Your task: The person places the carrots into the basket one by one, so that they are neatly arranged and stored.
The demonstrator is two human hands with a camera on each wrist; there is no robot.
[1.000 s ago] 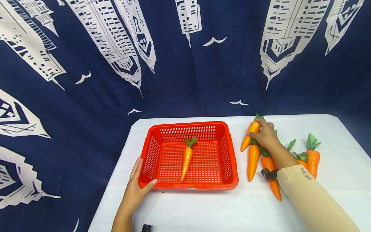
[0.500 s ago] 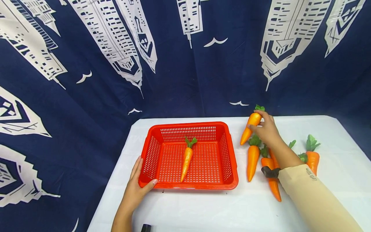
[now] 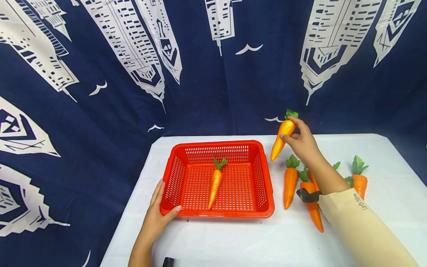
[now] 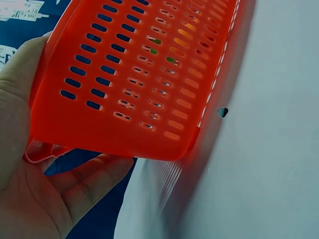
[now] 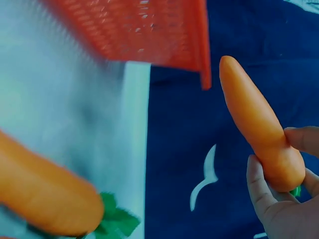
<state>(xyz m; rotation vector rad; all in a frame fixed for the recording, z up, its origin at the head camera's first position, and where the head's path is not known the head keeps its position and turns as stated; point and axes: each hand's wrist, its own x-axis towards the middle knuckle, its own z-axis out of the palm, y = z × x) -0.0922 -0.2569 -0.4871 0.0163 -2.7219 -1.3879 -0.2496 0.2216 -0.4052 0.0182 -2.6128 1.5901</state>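
My right hand (image 3: 301, 144) pinches an orange carrot (image 3: 282, 136) with green leaves near its thick end. It is raised over the back of the white table, tip down, to the right of the red basket (image 3: 218, 214). The right wrist view shows this held carrot (image 5: 254, 119) between thumb and fingers, with the basket's wall (image 5: 149, 35) close by. My left hand (image 3: 156, 217) rests at the basket's front left corner, thumb on the front rim and straight fingers along the left side. Inside the basket lies one carrot (image 3: 215, 187), leaves toward the back.
Several more carrots lie right of the basket: one carrot (image 3: 291, 183) nearest it, another carrot (image 3: 315, 211) partly under the right wrist's black strap (image 3: 308, 195), and one carrot (image 3: 359, 181) farther right. A navy curtain (image 3: 227, 89) with white buildings hangs behind the table (image 3: 233, 241).
My right hand has lifted the carrot up off the pile and moved it slightly left toward the basket. My left hand and the basket have stayed in place.
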